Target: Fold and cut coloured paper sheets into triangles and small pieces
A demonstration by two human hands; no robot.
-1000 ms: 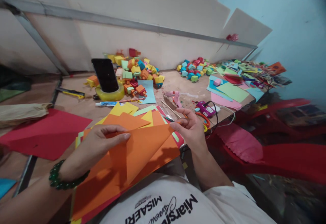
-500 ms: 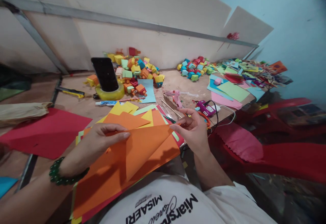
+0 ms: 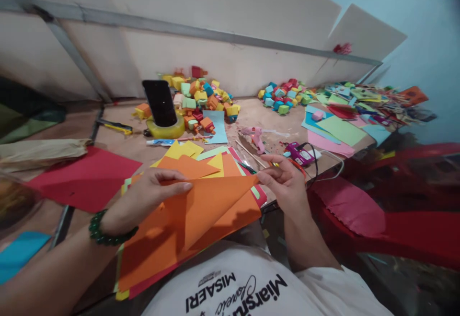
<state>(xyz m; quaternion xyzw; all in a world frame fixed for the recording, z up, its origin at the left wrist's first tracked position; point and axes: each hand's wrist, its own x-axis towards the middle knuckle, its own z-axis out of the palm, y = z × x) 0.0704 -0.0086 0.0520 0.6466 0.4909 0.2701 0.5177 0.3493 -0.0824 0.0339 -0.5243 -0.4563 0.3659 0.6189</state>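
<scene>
An orange sheet of paper (image 3: pixel 215 198) is folded over on itself, its top edge raised between my two hands. My left hand (image 3: pixel 161 189), with a green bead bracelet at the wrist, pinches that edge on the left, thumb on top. At the right, my right hand (image 3: pixel 282 179) grips the pointed corner between thumb and fingers. Beneath lies a stack of coloured sheets, orange uppermost, with red and yellow edges showing. Smaller orange (image 3: pixel 190 165) and yellow cut pieces (image 3: pixel 183 149) lie just behind the folded edge.
A phone (image 3: pixel 160 102) stands in a tape roll (image 3: pixel 166 128), near a yellow cutter (image 3: pixel 117 126). Small paper cubes (image 3: pixel 201 96) are heaped behind. A pink glue gun (image 3: pixel 254 137), purple power strip (image 3: pixel 300 154) and loose papers (image 3: pixel 343 130) lie rightward; a red chair (image 3: pixel 413 220) stands beyond the table edge.
The whole view has shifted, so the table and things appear further right. Both hands keep their hold on the orange sheet, with its fold almost the same.
</scene>
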